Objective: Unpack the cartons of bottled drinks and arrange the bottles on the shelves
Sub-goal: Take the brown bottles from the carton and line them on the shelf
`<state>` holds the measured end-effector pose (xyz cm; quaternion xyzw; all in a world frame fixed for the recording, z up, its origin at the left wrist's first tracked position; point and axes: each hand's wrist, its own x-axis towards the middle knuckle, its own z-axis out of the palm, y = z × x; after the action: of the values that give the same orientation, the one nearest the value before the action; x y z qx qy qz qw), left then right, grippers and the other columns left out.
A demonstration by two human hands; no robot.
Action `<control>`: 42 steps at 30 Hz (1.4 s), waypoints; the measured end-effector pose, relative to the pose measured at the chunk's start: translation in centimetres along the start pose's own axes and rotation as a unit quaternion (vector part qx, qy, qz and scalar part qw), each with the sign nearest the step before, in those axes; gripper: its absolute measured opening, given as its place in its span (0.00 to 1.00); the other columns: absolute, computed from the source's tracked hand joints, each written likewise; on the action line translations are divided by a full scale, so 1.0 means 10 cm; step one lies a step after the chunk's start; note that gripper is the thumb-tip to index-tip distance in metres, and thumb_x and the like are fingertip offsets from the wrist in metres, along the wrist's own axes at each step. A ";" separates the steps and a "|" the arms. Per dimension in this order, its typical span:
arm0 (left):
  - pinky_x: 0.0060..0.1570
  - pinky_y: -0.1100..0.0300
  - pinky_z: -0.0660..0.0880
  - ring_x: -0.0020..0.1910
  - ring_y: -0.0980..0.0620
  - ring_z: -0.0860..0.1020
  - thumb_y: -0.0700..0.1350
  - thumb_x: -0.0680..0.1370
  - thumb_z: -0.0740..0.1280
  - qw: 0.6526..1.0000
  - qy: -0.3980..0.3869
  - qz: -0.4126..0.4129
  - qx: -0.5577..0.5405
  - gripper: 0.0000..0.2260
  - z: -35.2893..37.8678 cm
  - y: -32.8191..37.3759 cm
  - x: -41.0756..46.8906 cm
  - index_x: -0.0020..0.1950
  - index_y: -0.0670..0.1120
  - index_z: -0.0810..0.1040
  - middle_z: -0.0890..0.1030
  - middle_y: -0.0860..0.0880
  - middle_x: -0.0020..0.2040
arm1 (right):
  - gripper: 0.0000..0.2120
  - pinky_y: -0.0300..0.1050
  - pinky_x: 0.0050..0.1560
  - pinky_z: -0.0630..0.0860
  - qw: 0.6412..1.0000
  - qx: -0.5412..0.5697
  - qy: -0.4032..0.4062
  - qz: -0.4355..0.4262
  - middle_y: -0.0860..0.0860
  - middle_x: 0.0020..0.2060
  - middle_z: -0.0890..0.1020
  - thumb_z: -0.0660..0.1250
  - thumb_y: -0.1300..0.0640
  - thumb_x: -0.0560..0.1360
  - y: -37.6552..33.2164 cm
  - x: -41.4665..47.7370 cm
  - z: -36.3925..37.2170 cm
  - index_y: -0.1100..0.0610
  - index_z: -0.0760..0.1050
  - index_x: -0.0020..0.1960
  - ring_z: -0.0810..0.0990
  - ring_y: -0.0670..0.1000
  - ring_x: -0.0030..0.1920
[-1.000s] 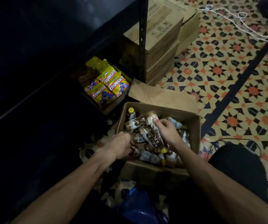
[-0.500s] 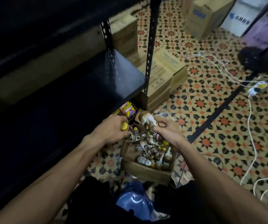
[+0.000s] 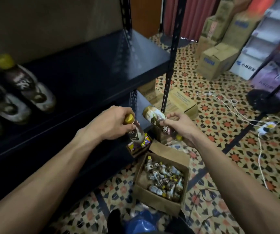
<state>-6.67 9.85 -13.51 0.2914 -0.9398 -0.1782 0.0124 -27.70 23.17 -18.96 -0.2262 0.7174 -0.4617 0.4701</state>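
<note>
1. Bottles (image 3: 164, 178) lie jumbled in the open carton (image 3: 159, 200) on the floor, plenty of them to go!
2. Left hand (image 3: 112, 123) is wrapped tight round the neck of the left bottle (image 3: 136, 132), yellow cap on top, body hanging down just in front of the shelf edge.
3. Right hand (image 3: 178, 127) has its fingers curled round the right bottle (image 3: 154, 116), and this one is tilted, base up and away, cap down by the palm.
4. Both held bottles hang above the carton, near each other but not touching.
5. Over on the shelf (image 3: 102, 68), a few shelved bottles (image 3: 29, 86) stand at the left end, blurred, with a long bare stretch of dark board to their right.
6. My read: this is the carry from carton to shelf, a pair in hand and not yet set down.
7. Next move, as I judge it: swing both hands left over the board, turn the right bottle cap-up first, then plant each base flat just beside the standing ones.
8. Watch that inverted one. It needs a clean wrist turn before the fingers let go, or it could tip over.
</note>
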 end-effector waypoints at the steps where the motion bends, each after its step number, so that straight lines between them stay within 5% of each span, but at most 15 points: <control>1: 0.50 0.52 0.77 0.43 0.53 0.77 0.55 0.74 0.72 1.000 0.004 0.002 0.009 0.14 -0.09 -0.01 -0.01 0.57 0.53 0.79 0.80 0.56 0.43 | 0.17 0.41 0.24 0.78 1.000 0.003 -0.010 -0.006 0.57 0.45 0.82 0.76 0.63 0.73 -0.09 -0.02 0.02 0.62 0.75 0.58 0.81 0.47 0.28; 4: 0.50 0.49 0.77 0.46 0.52 0.78 0.54 0.73 0.73 1.000 0.004 0.005 0.030 0.13 -0.42 -0.06 -0.09 0.55 0.53 0.80 0.81 0.55 0.44 | 0.16 0.46 0.30 0.82 0.998 -0.016 -0.036 -0.044 0.59 0.52 0.84 0.77 0.64 0.72 -0.36 -0.10 0.13 0.63 0.78 0.57 0.84 0.47 0.33; 11: 0.45 0.56 0.78 0.41 0.58 0.78 0.53 0.72 0.74 0.997 0.034 0.006 0.075 0.10 -1.24 -0.14 -0.29 0.51 0.53 0.82 0.81 0.55 0.40 | 0.14 0.53 0.35 0.84 0.966 -0.145 0.007 -0.214 0.57 0.44 0.85 0.81 0.58 0.68 -0.95 -0.25 0.43 0.57 0.82 0.51 0.82 0.48 0.34; 15: 0.42 0.58 0.76 0.39 0.57 0.77 0.55 0.73 0.73 0.992 0.072 -0.001 0.105 0.11 -1.61 -0.17 -0.40 0.51 0.51 0.82 0.80 0.54 0.39 | 0.22 0.60 0.33 0.84 0.945 -0.209 0.026 -0.248 0.56 0.39 0.85 0.84 0.45 0.58 -1.26 -0.24 0.59 0.54 0.80 0.45 0.85 0.53 0.32; 19: 0.39 0.61 0.73 0.40 0.58 0.76 0.57 0.75 0.71 0.987 0.098 -0.002 0.127 0.13 -1.90 -0.24 -0.46 0.52 0.49 0.81 0.79 0.54 0.40 | 0.19 0.57 0.34 0.85 0.929 -0.236 0.026 -0.283 0.55 0.39 0.85 0.85 0.50 0.62 -1.57 -0.24 0.70 0.55 0.80 0.44 0.86 0.53 0.34; 26: 0.41 0.51 0.77 0.39 0.50 0.77 0.60 0.75 0.70 0.975 0.111 -0.045 0.185 0.15 -2.12 -0.41 -0.36 0.46 0.49 0.77 0.78 0.50 0.38 | 0.21 0.56 0.39 0.84 0.860 -0.367 0.022 -0.353 0.53 0.39 0.83 0.84 0.50 0.64 -2.17 -0.21 0.96 0.57 0.77 0.46 0.84 0.52 0.37; 32: 0.40 0.54 0.75 0.39 0.50 0.77 0.60 0.75 0.69 0.972 0.084 -0.096 0.197 0.15 -2.14 -0.54 -0.31 0.46 0.49 0.77 0.77 0.50 0.39 | 0.20 0.48 0.30 0.82 0.798 -0.481 -0.026 -0.363 0.54 0.40 0.83 0.84 0.51 0.64 -2.57 -0.14 1.26 0.57 0.77 0.45 0.84 0.52 0.33; 36: 0.39 0.56 0.72 0.40 0.49 0.76 0.60 0.75 0.69 0.967 0.082 -0.121 0.209 0.15 -2.17 -0.62 -0.31 0.47 0.49 0.76 0.76 0.51 0.40 | 0.21 0.56 0.30 0.83 0.762 -0.536 -0.062 -0.357 0.57 0.40 0.82 0.84 0.53 0.63 -2.73 -0.12 1.42 0.58 0.74 0.44 0.85 0.57 0.33; 42: 0.40 0.56 0.73 0.42 0.49 0.77 0.60 0.75 0.69 0.963 0.072 -0.161 0.202 0.15 -2.21 -0.64 -0.30 0.49 0.49 0.76 0.77 0.50 0.43 | 0.22 0.42 0.26 0.74 0.715 -0.608 -0.106 -0.329 0.53 0.38 0.79 0.84 0.55 0.63 -2.83 -0.16 1.71 0.57 0.72 0.44 0.81 0.53 0.35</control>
<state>2.12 -0.59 5.25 0.4475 -0.8934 0.0375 -0.0078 -14.95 3.38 4.33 -0.7324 0.6694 -0.0244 0.1221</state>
